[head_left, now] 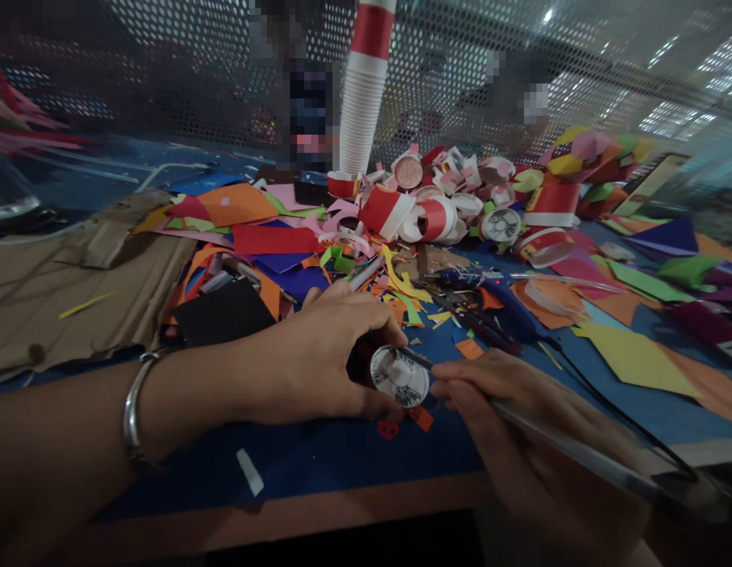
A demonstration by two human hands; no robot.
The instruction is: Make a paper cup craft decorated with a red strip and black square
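My left hand (336, 354), with a silver bangle at its wrist, is closed around the sides of a small paper cup (395, 382). The cup's round white base faces me and carries black line marks. In my right hand (519, 417) is a pen (566, 445) with a clear barrel, pinched between thumb and fingers. Its dark tip reaches the upper right of the white base; whether it touches cannot be told. Just below the cup lie a small red paper piece (388, 429) and an orange scrap (421, 418).
A tall stack of paper cups (362, 102) rises behind piled red-and-white cup pieces (436, 216). A blue glue gun (513, 303), scissors (484, 323) and coloured paper scraps lie beyond my hands. Cardboard (82, 299) is at left. The table's front edge (318, 512) is near me.
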